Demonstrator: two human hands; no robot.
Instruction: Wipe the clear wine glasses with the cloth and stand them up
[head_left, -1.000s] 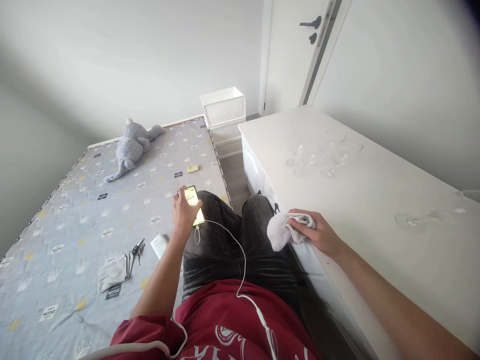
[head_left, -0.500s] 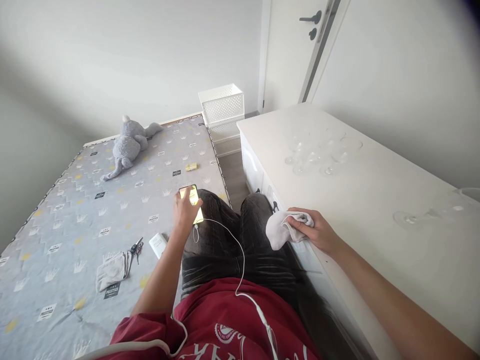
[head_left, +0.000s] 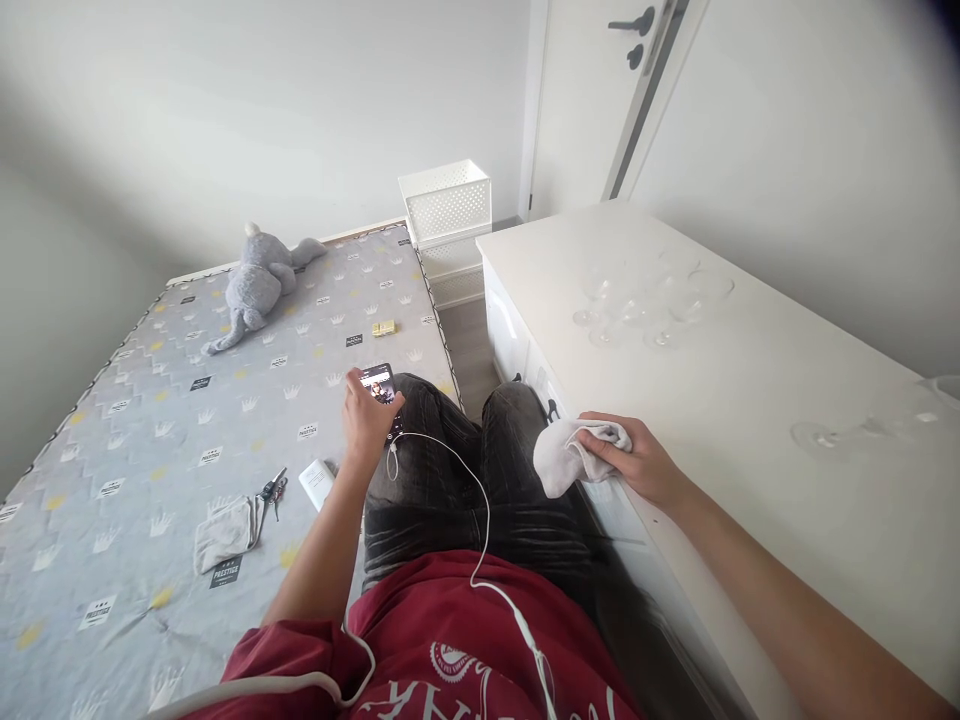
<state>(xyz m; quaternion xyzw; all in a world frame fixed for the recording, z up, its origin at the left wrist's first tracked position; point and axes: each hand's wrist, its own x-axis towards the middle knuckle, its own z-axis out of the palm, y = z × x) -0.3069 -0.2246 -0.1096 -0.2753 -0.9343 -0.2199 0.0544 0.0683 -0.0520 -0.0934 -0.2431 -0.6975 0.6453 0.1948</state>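
Observation:
My left hand (head_left: 367, 420) grips a phone (head_left: 381, 390) by its sides, beside my left thigh. The phone's screen is lit with a picture on a dark background, and a white cable (head_left: 465, 475) runs from its lower end. At the edge of the white cabinet, my right hand (head_left: 634, 460) is closed on a crumpled white cloth (head_left: 561, 458). Beyond that hand, several clear wine glasses (head_left: 649, 300) lie on the cabinet top. Another clear glass (head_left: 821, 436) lies farther right, its bowl near the picture edge.
The white cabinet (head_left: 750, 560) stands on my right, the patterned bed (head_left: 247, 430) on my left. On the bed are a grey plush toy (head_left: 255, 285), a small yellow box (head_left: 383, 328), a white power bank (head_left: 317, 484), scissors (head_left: 271, 488) and a folded cloth (head_left: 225, 534). White baskets (head_left: 448, 205) stand behind.
The phone's screen has gone from bright yellow to a dark page with a picture. My left fingers have shifted slightly on the phone. The right hand and cloth stay nearly in place.

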